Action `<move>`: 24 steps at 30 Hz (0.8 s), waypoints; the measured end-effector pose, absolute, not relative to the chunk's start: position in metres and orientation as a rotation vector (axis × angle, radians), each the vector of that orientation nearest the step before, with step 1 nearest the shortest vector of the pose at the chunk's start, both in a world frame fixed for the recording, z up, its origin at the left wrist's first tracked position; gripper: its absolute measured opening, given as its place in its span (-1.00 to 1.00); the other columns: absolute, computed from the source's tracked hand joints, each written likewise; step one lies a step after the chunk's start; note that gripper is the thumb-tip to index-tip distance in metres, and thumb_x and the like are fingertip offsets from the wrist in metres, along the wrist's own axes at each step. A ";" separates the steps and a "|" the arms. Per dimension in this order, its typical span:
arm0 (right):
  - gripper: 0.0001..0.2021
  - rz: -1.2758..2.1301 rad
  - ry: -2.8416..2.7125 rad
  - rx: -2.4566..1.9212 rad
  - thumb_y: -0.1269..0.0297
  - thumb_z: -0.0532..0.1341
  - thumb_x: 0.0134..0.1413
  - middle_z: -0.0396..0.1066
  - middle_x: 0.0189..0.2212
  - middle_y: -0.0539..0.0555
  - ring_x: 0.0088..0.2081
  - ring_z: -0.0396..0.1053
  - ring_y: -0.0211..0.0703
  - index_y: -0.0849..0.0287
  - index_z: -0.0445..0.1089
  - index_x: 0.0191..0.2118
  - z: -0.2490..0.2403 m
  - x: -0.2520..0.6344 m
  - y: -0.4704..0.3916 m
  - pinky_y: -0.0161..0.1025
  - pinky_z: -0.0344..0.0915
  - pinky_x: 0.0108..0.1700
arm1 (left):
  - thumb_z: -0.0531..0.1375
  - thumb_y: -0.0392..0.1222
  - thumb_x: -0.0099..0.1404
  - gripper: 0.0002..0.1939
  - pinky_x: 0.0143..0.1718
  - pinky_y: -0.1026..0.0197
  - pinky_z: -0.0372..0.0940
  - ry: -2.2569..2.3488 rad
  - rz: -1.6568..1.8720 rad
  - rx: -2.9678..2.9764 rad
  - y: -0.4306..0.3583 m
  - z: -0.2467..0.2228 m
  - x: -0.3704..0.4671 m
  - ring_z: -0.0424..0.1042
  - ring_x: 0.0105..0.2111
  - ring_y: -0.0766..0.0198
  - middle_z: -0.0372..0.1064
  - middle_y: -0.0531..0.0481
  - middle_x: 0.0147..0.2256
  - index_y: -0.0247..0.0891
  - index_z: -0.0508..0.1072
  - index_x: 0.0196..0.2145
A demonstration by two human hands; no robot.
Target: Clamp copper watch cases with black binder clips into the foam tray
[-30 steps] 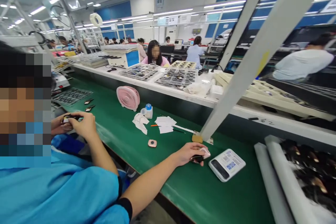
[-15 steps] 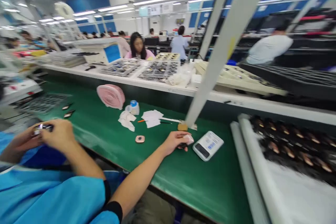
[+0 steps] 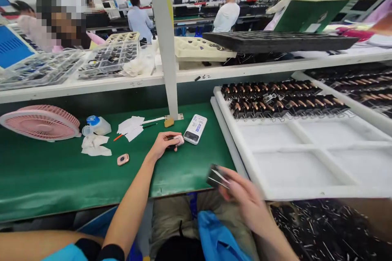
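Observation:
My left hand (image 3: 162, 145) is closed round a small pink smartwatch body (image 3: 179, 140) just above the green bench mat, beside a white phone-like device (image 3: 195, 129) with printed labels. Something dark shows under its fingers, too hidden to name. Nearer to me, my right hand (image 3: 241, 189) is blurred by motion and grips a black binder clip (image 3: 218, 176) with silver wire handles. A second pink watch body (image 3: 123, 159) lies on the mat to the left, its round sensor side up.
A white foam tray (image 3: 257, 171) at right bears rows of binder clips (image 3: 275, 100) clamped on pink parts. Below it sits a heap of loose binder clips (image 3: 324, 232). A pink fan (image 3: 41, 122), blue-capped bottle (image 3: 99, 125) and tissue (image 3: 96, 145) stand left; a post (image 3: 168, 49) rises centrally.
The view has swung right, bringing the foam tray and clip heap into sight. My right hand has come into view with a binder clip. My left hand still holds the watch body.

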State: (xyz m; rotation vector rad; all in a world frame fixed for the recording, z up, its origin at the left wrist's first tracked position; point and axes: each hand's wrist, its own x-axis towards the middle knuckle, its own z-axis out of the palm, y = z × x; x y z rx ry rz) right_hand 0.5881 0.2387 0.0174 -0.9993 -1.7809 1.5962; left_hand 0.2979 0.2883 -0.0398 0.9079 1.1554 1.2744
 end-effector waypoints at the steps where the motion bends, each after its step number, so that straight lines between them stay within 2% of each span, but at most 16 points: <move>1: -0.54 1.593 -1.768 -0.962 -0.17 0.06 0.42 0.33 -0.45 0.06 -0.42 0.28 -0.11 0.10 0.42 -0.29 0.009 0.585 0.249 -0.15 0.30 -0.35 | 0.53 -0.11 0.00 -0.48 -0.49 0.21 0.41 1.150 1.257 0.918 0.288 -0.040 0.296 0.45 -0.51 0.29 0.55 -0.12 -0.33 -0.39 0.64 -0.09; 3: -0.43 1.604 -1.755 -0.876 -0.28 0.00 0.37 0.17 -0.55 0.01 -0.49 0.13 -0.14 0.09 0.27 -0.46 -0.011 0.567 0.275 -0.15 0.14 -0.39 | 0.52 -0.10 0.01 -0.48 -0.50 0.22 0.40 1.144 1.223 0.939 0.286 -0.039 0.291 0.44 -0.51 0.30 0.55 -0.12 -0.34 -0.40 0.64 -0.09; 6: -0.41 1.649 -1.767 -0.808 -0.33 0.01 0.33 0.14 -0.51 -0.01 -0.47 0.07 -0.19 0.13 0.23 -0.45 -0.040 0.539 0.307 -0.19 0.04 -0.39 | 0.51 -0.09 0.03 -0.52 -0.52 0.26 0.38 1.139 1.124 1.005 0.282 -0.032 0.287 0.42 -0.52 0.31 0.54 -0.12 -0.36 -0.41 0.65 -0.11; 11: -0.44 1.685 -1.937 -0.742 -0.27 -0.01 0.38 0.16 -0.46 -0.01 -0.44 0.07 -0.21 0.16 0.27 -0.37 -0.054 0.537 0.319 -0.23 0.03 -0.39 | 0.50 -0.11 0.02 -0.57 -0.53 0.26 0.41 1.125 0.958 1.105 0.276 -0.019 0.285 0.48 -0.42 0.21 0.55 -0.15 -0.32 -0.37 0.66 -0.15; 18: -0.46 1.633 -2.129 -0.739 -0.21 0.02 0.38 0.19 -0.48 -0.03 -0.44 0.09 -0.21 0.17 0.29 -0.40 -0.041 0.540 0.321 -0.25 0.03 -0.36 | 0.49 -0.06 0.06 -0.56 -0.49 0.24 0.44 1.153 0.810 1.208 0.275 -0.015 0.285 0.48 -0.45 0.22 0.59 -0.19 -0.30 -0.36 0.68 -0.14; 24: -0.52 1.607 -2.146 -0.748 -0.12 0.04 0.39 0.20 -0.47 -0.02 -0.43 0.10 -0.21 0.20 0.38 -0.32 -0.036 0.538 0.319 -0.25 0.02 -0.36 | 0.47 -0.06 0.09 -0.55 -0.47 0.23 0.44 1.162 0.759 1.248 0.275 -0.013 0.288 0.46 -0.48 0.25 0.59 -0.19 -0.34 -0.38 0.68 -0.10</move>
